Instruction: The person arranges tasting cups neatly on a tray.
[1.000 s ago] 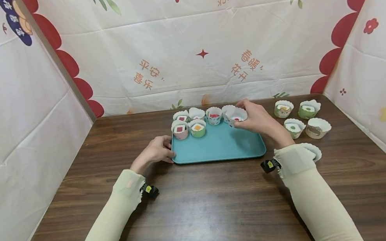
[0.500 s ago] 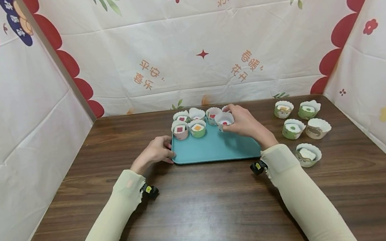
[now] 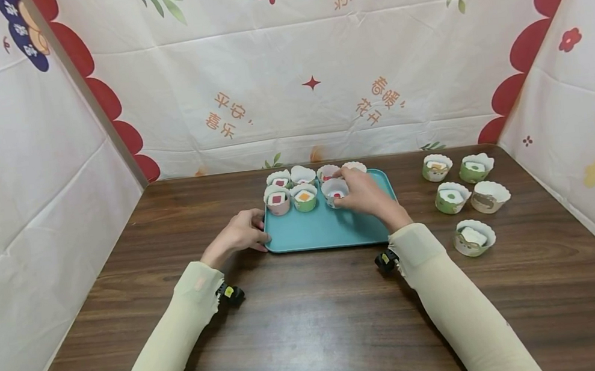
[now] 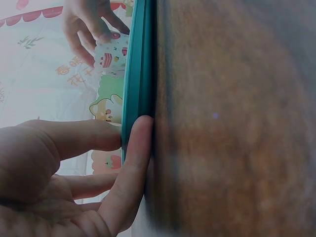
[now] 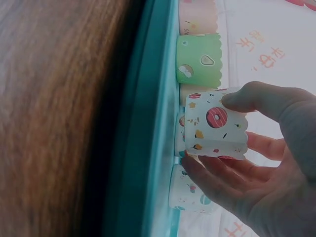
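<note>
Right hand (image 3: 366,195) pinches a donut-print paper baking cup (image 5: 216,121) over the teal tray (image 3: 319,233), thumb on one side of the wall, fingers on the other, hand only part-way spread. Cup is roughly upright, just right of the green baking cup (image 3: 306,203) in the front row, a gap between them; can't tell whether its base touches the tray. A white piece with a red spot shows inside. Left hand (image 3: 239,231) has thumb and finger nearly closed on the tray's left edge, by the near corner. Pink baking cup (image 3: 279,205) sits at front left; four back-row cups (image 3: 355,168) line the far side, and five loose cups (image 3: 452,198) stand on the wooden table (image 3: 311,317) to the right. Handling, as judged: the held cup looks very light, thin-walled, a bit springy, easy to dent, not very slippery. Best hold is a soft pinch on opposite walls about mid-height; the scalloped rim likely folds if squeezed. Keep it level, since the piece inside seems loose. Tray looks stiff and smooth, so it may slide; light hold on the rim should do.
</note>
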### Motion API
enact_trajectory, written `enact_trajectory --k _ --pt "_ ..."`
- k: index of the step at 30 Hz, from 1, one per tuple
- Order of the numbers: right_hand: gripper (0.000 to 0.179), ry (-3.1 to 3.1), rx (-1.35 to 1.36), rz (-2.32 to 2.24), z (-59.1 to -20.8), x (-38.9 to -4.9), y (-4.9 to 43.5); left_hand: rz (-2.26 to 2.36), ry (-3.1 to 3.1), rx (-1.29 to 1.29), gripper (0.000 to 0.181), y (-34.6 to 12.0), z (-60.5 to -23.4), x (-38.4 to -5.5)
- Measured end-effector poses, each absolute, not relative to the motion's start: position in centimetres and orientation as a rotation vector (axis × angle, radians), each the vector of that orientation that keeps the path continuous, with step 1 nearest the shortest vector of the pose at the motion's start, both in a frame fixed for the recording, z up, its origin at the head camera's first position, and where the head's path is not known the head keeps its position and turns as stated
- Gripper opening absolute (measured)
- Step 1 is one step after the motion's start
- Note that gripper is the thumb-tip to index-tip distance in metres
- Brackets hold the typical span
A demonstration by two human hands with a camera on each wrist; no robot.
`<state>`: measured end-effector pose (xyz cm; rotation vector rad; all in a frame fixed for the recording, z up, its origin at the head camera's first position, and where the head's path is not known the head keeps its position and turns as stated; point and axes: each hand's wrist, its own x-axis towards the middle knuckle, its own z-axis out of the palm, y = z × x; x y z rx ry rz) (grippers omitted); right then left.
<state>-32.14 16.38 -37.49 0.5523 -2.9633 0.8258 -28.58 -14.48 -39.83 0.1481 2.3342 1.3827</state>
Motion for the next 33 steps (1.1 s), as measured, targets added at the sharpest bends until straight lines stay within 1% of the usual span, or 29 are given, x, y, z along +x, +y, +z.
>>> enact_trajectory --k 10,30,33 --pt "0.070 -2.959 0.519 0.881 -38.0 -32.5 15.6 1.377 2.338 0.141 0.073 -14.5 -39.9 -28.5" --pt "0.072 -2.992 0.493 0.894 -38.5 -32.5 15.3 1.364 2.350 0.148 0.073 -14.5 -39.9 -28.6" --pt "0.075 -3.015 0.482 0.882 -38.6 -32.5 15.3 1.358 2.351 0.150 0.073 -14.4 -39.9 -28.6"
